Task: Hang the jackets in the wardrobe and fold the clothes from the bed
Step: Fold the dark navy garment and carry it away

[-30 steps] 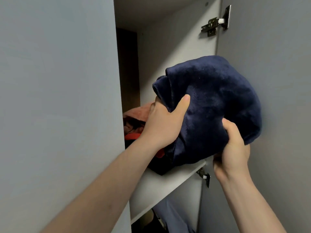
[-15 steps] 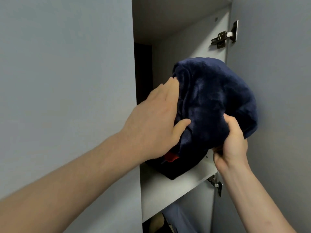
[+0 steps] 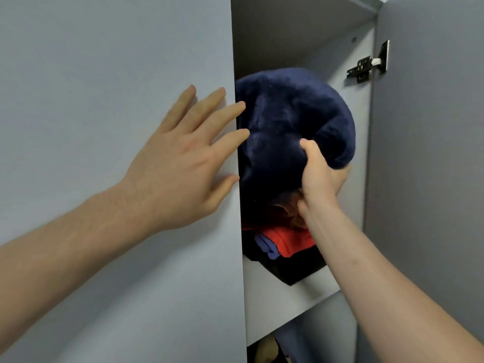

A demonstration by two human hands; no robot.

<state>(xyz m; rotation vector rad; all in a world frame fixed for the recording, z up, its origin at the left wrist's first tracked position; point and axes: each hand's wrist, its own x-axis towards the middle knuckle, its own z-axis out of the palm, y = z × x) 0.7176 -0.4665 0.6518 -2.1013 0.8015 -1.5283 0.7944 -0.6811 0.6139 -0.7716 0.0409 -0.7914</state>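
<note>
We see the dark blue fleece bundle [image 3: 293, 132] inside the wardrobe, on top of a pile of folded clothes [image 3: 285, 242] that lies on the white shelf [image 3: 288, 302]. The bundle sits at about 1 o'clock from the centre of the view. In the pile we can tell a red piece, a light blue piece and a black one at the bottom; the black one comes a little over the front edge of the shelf.

Our right hand [image 3: 322, 176] grasps the lower right part of the bundle, with the thumb on its front and the other fingers hidden under the cloth. Our left hand [image 3: 183, 161], at 9 o'clock from the bundle, is released, with the fingers spread and straight in front of the grey left door [image 3: 104, 87]; two fingertips reach the door's edge, just beside the fleece.

At 2 o'clock a metal hinge [image 3: 366, 66] joins the open right door [image 3: 432, 153] to the wardrobe wall.
</note>
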